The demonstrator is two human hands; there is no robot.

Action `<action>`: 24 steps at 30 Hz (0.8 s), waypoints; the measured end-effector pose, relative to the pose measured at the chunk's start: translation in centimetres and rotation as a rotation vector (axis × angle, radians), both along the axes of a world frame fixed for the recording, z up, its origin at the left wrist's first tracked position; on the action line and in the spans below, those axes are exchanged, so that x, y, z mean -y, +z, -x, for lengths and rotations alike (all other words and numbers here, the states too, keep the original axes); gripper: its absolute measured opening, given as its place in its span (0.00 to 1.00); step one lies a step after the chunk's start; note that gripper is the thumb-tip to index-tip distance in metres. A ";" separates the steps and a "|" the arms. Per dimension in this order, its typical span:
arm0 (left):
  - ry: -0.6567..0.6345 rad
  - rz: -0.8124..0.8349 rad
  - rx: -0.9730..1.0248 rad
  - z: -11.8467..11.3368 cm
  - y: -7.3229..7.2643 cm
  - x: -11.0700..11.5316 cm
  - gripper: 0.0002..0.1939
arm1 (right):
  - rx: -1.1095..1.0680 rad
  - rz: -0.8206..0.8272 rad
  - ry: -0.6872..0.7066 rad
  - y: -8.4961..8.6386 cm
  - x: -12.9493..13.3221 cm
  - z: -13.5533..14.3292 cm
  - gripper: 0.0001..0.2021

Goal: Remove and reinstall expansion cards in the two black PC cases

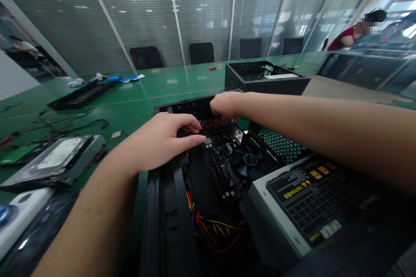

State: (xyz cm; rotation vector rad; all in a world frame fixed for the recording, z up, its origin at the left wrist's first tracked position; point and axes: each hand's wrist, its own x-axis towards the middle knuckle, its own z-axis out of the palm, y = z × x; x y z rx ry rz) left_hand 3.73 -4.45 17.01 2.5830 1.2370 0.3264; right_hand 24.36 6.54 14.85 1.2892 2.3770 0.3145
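Note:
A black computer case (175,207) lies open in front of me, with a motherboard (216,169) and a round black CPU fan (250,160) inside. Near the case's far wall is a red circuit card (224,122), partly covered by my hands. My left hand (169,138) reaches over the case's left edge, thumb and curled fingers at the card's left end. My right hand (225,104) is closed at the card's upper side, its fingertips mostly hidden. A power supply (279,212) with a caution label sits at the near right, beside coloured cables (208,225).
A second black case (240,80) stands behind. To the left lie a hard drive (61,156), loose cables (65,125) and a long black panel (81,95). A screwdriver (213,68) rests farther back. A person (347,37) sits at the far right.

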 end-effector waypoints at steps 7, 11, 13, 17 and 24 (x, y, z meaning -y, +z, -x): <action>-0.005 -0.016 -0.002 0.0 -0.1 -0.1 0.21 | -0.026 -0.028 -0.041 -0.2 0.0 0.2 0.23; -0.006 -0.010 0.001 0.0 -0.1 -0.2 0.21 | -0.057 -0.045 -0.064 -0.3 0.2 0.6 0.23; -0.003 -0.015 -0.002 0.0 -0.1 -0.2 0.22 | -0.056 -0.045 -0.078 -0.3 0.3 0.8 0.23; 0.002 -0.011 -0.006 0.0 0.0 -0.2 0.21 | -0.011 -0.024 -0.066 0.0 0.6 1.0 0.19; 0.012 -0.008 -0.010 -0.1 0.0 -0.2 0.21 | 0.053 -0.009 0.034 0.2 0.8 1.0 0.17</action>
